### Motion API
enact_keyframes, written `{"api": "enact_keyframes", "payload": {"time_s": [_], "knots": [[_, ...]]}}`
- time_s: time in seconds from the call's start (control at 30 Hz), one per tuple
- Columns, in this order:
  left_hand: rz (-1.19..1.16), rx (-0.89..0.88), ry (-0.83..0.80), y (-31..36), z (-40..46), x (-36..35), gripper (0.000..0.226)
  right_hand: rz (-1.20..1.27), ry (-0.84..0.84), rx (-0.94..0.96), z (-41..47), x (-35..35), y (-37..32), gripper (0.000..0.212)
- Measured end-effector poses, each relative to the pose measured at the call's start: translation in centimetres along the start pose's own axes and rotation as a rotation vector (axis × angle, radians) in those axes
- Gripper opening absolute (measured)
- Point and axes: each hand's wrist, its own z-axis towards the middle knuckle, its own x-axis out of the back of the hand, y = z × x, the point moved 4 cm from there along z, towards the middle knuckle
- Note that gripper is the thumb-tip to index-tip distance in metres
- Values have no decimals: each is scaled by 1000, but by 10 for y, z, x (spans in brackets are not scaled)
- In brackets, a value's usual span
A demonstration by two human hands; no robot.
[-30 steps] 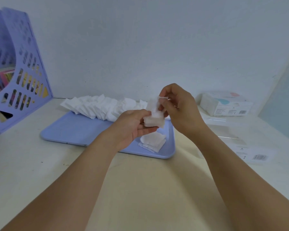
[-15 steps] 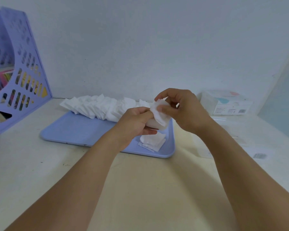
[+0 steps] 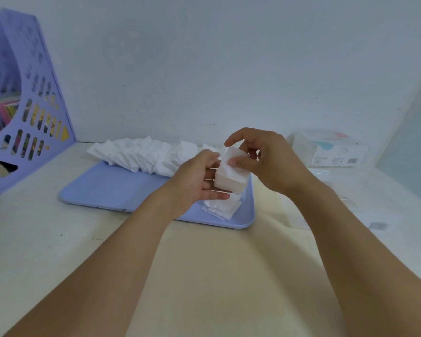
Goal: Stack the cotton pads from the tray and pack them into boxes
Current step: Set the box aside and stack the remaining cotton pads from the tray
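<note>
— Pale table [image 3: 204,276] first. What sits on it?

— A blue tray [image 3: 112,188]. Just above its near right corner, the left hand [image 3: 195,181] and the right hand [image 3: 267,161] both grip a stack of cotton pads [image 3: 232,175].

— More pads?

— A small pile [image 3: 223,207] lies on the tray under the hands. A long row [image 3: 144,154] leans along its far edge. Right of the tray, by the wall, stands a box [image 3: 331,152].

Bare tray [image 3: 122,188] floor lies open between pad row [image 3: 144,154] and small pile [image 3: 223,209].
</note>
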Motion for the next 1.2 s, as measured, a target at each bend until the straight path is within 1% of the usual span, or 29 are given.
{"api": "enact_keyframes", "payload": {"time_s": [0.07, 0.1, 0.17, 0.2, 0.23, 0.27, 0.33, 0.37, 0.4, 0.47, 0.53, 0.57, 0.6, 0.67, 0.7, 0.73, 0.8, 0.87, 0.93, 1.03, 1.2], "knots": [[30, 4, -13, -1, 0, -2, 37, -24, 0, 3, -1, -3, -1, 27], [70, -15, -26, -2, 0, -3, 34, -39, 21, 9, -1, -4, -2, 29], [87, -58, -40, -3, 0, -6, 26, -63, 133, 34, -3, -4, -7, 35], [56, -74, -32, -3, 0, -6, 25, -23, 208, 9, -2, -3, -8, 36], [7, -90, -16, -3, 2, -6, 27, 72, 267, -58, -2, -3, -7, 37], [-50, -107, 4, -1, 2, -6, 28, 205, 293, -167, 0, -5, -6, 38], [-112, -138, 0, 1, 6, -6, 30, 463, 221, -424, 1, -21, -5, 49], [-100, -154, -27, 1, 6, -9, 31, 536, 152, -518, -1, -30, -7, 55], [-68, -164, -64, 1, 5, -12, 35, 581, 95, -564, -5, -38, -10, 58], [13, -179, -142, 0, 3, -16, 45, 597, 51, -567, -8, -46, -15, 59], [39, -198, -137, 2, 2, -15, 38, 600, 44, -528, -6, -45, -13, 64], [30, -207, -98, 4, 3, -10, 32, 577, 43, -503, -5, -41, -13, 66], [19, -211, -45, 7, 4, -5, 30, 501, 54, -487, -4, -34, -13, 66], [-23, -209, 71, 12, 7, 9, 33, 210, 92, -446, -3, -21, -9, 70], [-40, -205, 122, 14, 8, 14, 34, 81, 80, -436, -4, -19, -7, 71], [-53, -198, 168, 15, 7, 19, 33, -14, 20, -452, -6, -20, -6, 68], [-88, -169, 240, 15, 4, 26, 21, -182, -161, -527, -12, -32, 0, 62], [-129, -130, 264, 14, 3, 29, 13, -330, -323, -558, -18, -45, 1, 61], [-178, -93, 266, 11, 2, 30, 13, -371, -401, -551, -19, -52, 5, 60], [-218, -60, 257, 10, 2, 29, 13, -341, -447, -593, -18, -52, 11, 50], [-175, -77, 292, 10, 5, 31, 9, -310, -548, -577, -19, -53, 10, 50]]}}
